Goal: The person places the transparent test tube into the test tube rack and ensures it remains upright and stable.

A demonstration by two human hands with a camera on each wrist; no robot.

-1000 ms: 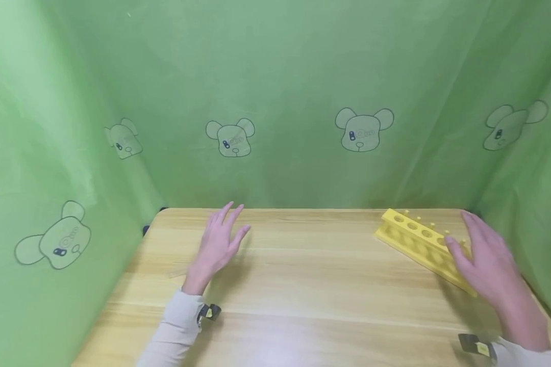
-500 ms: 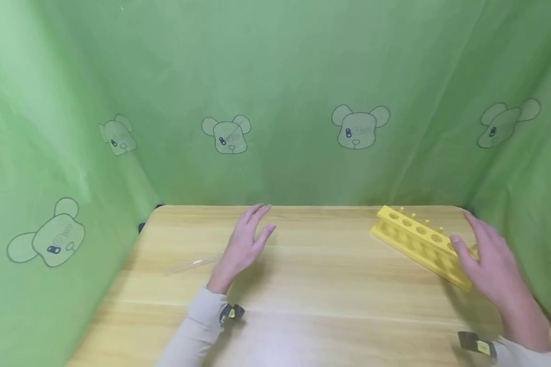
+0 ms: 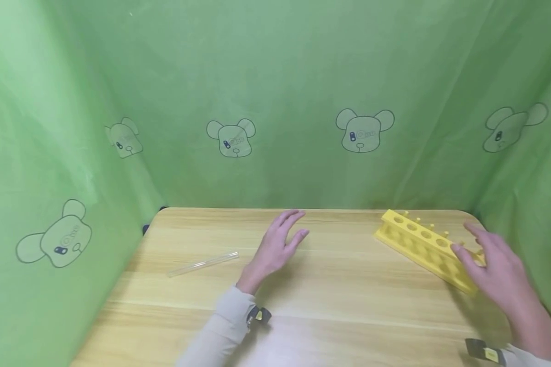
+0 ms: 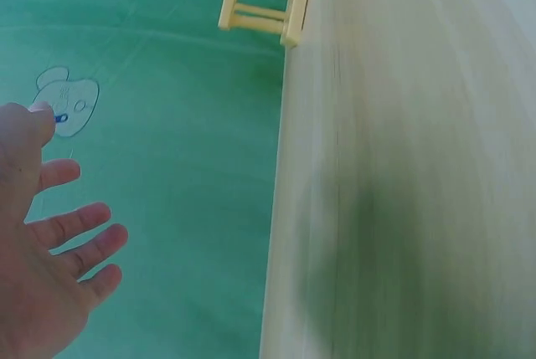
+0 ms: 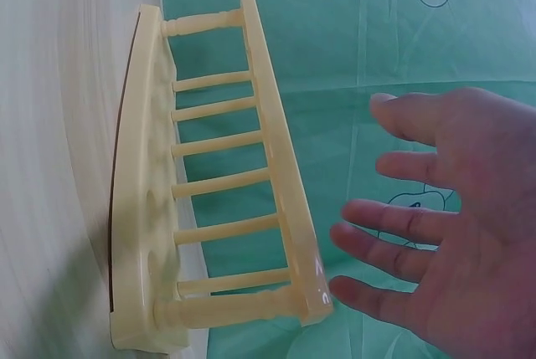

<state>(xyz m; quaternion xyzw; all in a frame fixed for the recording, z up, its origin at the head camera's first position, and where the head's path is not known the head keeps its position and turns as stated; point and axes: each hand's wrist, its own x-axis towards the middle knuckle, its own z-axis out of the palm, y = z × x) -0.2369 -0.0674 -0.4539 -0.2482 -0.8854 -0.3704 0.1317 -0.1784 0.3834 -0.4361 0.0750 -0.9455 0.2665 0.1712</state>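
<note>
A yellow test tube rack [image 3: 426, 244] with a row of round holes and upright pegs stands at an angle on the right of the table. My right hand [image 3: 502, 267] hovers over its near right end, fingers spread and holding nothing; in the right wrist view the fingertips are close beside the rack's top bar [image 5: 280, 166]. My left hand [image 3: 274, 247] is held above the middle of the table, fingers extended and nothing in them. To its left, a clear glass tube [image 3: 204, 264] lies flat on the wood, slanting up to the right.
The light wooden table [image 3: 330, 295] has its back edge against a green curtain [image 3: 294, 168] printed with bear heads. The curtain also encloses the left and right sides. Small dark fittings [image 3: 146, 229] show at the table's far left corner.
My left hand has moved right across the table, uncovering the glass tube that it and its wrist overlapped before. My right hand has barely shifted, and the rack stays in place.
</note>
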